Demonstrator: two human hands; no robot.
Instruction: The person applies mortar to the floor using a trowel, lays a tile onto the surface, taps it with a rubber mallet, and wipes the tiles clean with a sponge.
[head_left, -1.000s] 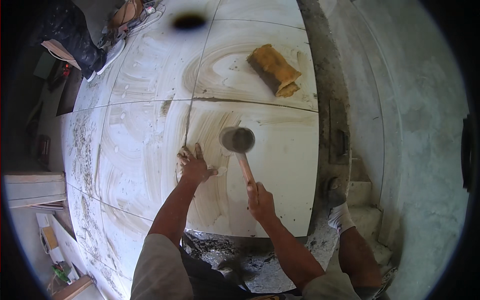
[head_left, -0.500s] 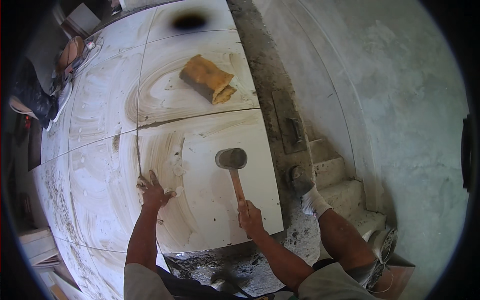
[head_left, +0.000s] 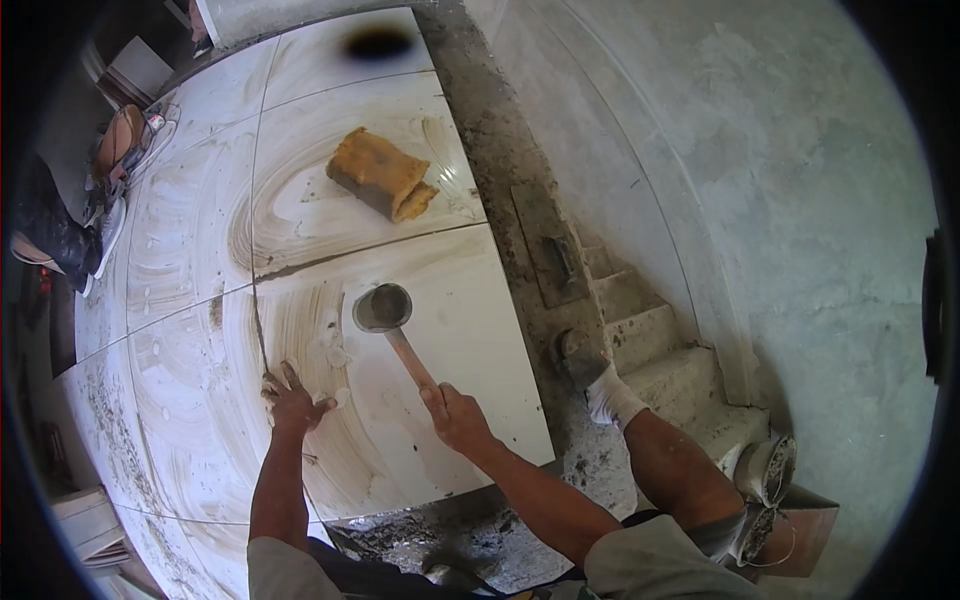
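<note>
in the head view, one rubber mallet (head_left: pixel 384 310) is gripped by its wooden handle in the right hand (head_left: pixel 457 417), fingers closed round it, its head resting on or just above the big pale tile (head_left: pixel 450 400) near the joint, seemingly so the tile can be tapped level. the left hand (head_left: pixel 293 402) is laid flat with fingers spread on the same tile's left edge, holding nothing, apparently to steady it. one yellow sponge (head_left: pixel 380 187) lies apart on the next tile, and one trowel (head_left: pixel 552 258) rests on the mortar strip.

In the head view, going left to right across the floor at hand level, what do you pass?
Left hand flat on the tile → rubber mallet → right hand gripping its handle → foot in a white sock → concrete wall.
</note>
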